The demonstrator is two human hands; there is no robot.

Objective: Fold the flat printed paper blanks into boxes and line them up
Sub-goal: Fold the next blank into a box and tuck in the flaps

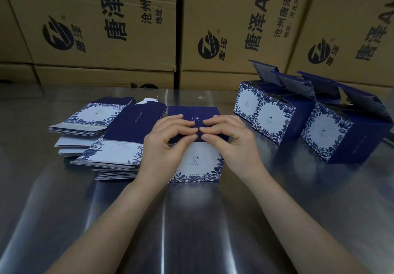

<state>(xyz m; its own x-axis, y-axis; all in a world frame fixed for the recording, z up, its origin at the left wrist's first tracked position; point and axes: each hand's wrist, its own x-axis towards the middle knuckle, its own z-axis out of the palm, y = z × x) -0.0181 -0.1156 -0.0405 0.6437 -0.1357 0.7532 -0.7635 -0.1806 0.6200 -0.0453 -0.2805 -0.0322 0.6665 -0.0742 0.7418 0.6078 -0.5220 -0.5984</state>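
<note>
Flat blanks (100, 139) lie stacked left on the table (191, 226). At centre, the left hand (168, 143) and right hand (231, 139) pinch the box (197, 165) along its navy top edge. Three open-lidded boxes (275, 116) stand in a row on the right.

Steel table (191, 220). Centre: one blue-and-white box (198, 162) stands upright, white floral face toward the near edge. Left hand (168, 143) and right hand (230, 139) sit on its top front edge, fingers curled, fingertips pinching the dark-blue flap and nearly meeting. Just left of it: fanned piles of flat blanks (110, 137). Toward the right edge: three folded boxes (275, 120) in a row, lids up. Printed brown cartons (106, 28) stand behind the far edge.
</note>
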